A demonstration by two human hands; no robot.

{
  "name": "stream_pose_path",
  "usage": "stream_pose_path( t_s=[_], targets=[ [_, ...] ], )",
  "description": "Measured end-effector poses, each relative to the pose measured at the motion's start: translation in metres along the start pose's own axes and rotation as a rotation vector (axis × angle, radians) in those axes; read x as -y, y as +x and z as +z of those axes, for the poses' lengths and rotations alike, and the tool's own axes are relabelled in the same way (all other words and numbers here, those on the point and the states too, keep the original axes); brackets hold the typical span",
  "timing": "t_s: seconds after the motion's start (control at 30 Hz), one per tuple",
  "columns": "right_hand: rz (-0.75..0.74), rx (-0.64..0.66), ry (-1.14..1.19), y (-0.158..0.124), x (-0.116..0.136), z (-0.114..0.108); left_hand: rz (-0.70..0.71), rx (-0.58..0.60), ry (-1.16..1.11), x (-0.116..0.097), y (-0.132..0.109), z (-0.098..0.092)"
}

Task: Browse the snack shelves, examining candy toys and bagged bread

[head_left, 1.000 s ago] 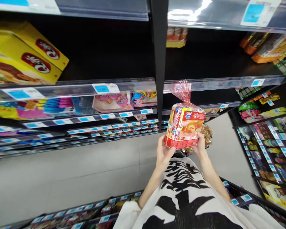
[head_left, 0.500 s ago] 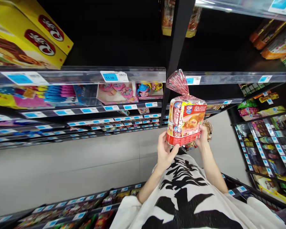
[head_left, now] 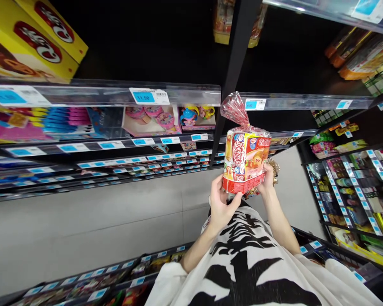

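Note:
I hold a red and yellow bag of packaged snacks (head_left: 246, 161), tied shut at the top with crinkled red plastic, upright in front of the shelves. My left hand (head_left: 221, 204) grips its lower left corner from below, thumb on the front. My right hand (head_left: 266, 180) clasps its lower right side, fingers mostly hidden behind the bag. A gold foil item (head_left: 273, 169) shows just behind my right hand.
Shelves with blue price tags (head_left: 149, 97) line the aisle; yellow boxes (head_left: 28, 42) top left, toy packs (head_left: 166, 119) below, a black upright post (head_left: 236, 63), snack racks (head_left: 354, 178) at right, a low rack (head_left: 115, 276) near my body, grey floor (head_left: 98, 221).
The bag and both hands have risen slightly and stayed together; my view has tilted, so the shelves shifted up and left in the picture.

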State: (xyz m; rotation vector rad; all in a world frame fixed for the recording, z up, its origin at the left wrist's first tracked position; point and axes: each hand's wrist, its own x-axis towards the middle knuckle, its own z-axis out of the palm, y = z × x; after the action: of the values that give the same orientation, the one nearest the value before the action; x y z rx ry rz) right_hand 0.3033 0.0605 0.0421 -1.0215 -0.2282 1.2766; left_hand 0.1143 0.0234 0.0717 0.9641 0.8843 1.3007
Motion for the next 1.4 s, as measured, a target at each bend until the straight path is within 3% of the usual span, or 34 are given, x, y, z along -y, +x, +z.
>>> stream_pose_path(
  t_s=[0.37, 0.7, 0.9, 1.1, 1.4],
  targets=[
    [0.069, -0.015, -0.074, 0.0, 0.003, -0.005, 0.001, -0.014, -0.009, 0.001, -0.003, 0.005],
    [0.132, 0.032, 0.005, 0.001, 0.005, -0.03, 0.002, -0.052, 0.174, 0.002, -0.016, 0.033],
    [0.175, 0.076, 0.088, 0.0, 0.021, -0.059, -0.011, -0.051, 0.231, 0.009, -0.026, 0.066],
    [0.168, 0.106, 0.11, -0.001, 0.047, -0.102, 0.004, -0.02, 0.255, 0.022, -0.039, 0.112],
    [0.115, 0.112, 0.113, -0.008, 0.1, -0.175, -0.006, 0.009, 0.271, 0.062, -0.077, 0.182]
  ],
)
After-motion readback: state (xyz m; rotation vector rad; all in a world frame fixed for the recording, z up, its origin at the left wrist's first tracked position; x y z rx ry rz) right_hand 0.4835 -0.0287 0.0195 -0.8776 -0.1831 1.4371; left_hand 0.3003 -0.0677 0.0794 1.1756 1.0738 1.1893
